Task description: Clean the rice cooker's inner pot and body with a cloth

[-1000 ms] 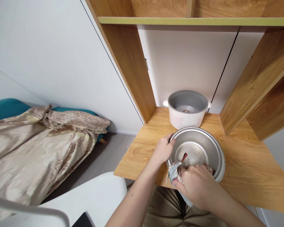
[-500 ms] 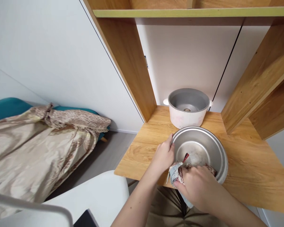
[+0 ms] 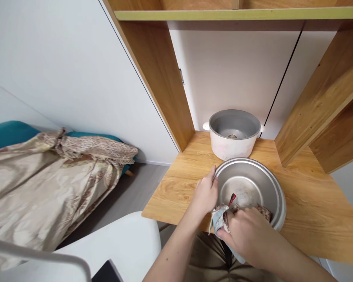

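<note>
A round metal inner pot [image 3: 253, 184] lies tilted toward me on the wooden desk [image 3: 312, 211]. My left hand [image 3: 205, 194] grips the pot's left rim, fingers curled around it. My right hand [image 3: 247, 235] is closed on a patterned cloth [image 3: 219, 216] and presses it against the pot's near inner wall. Part of the cloth hangs over the rim by my wrist. Behind the pot stands a white rice cooker body [image 3: 233, 133], open and with nothing inside.
Wooden shelf uprights rise at the left [image 3: 161, 82] and right [image 3: 320, 94] of the desk, with a shelf overhead. A bed with a beige cover [image 3: 47, 184] lies at the left. A white chair back [image 3: 120, 243] is near my left arm.
The pot has shifted slightly right and toward me. My right hand with the cloth moved a little lower along the near wall; my left hand stayed on the rim.
</note>
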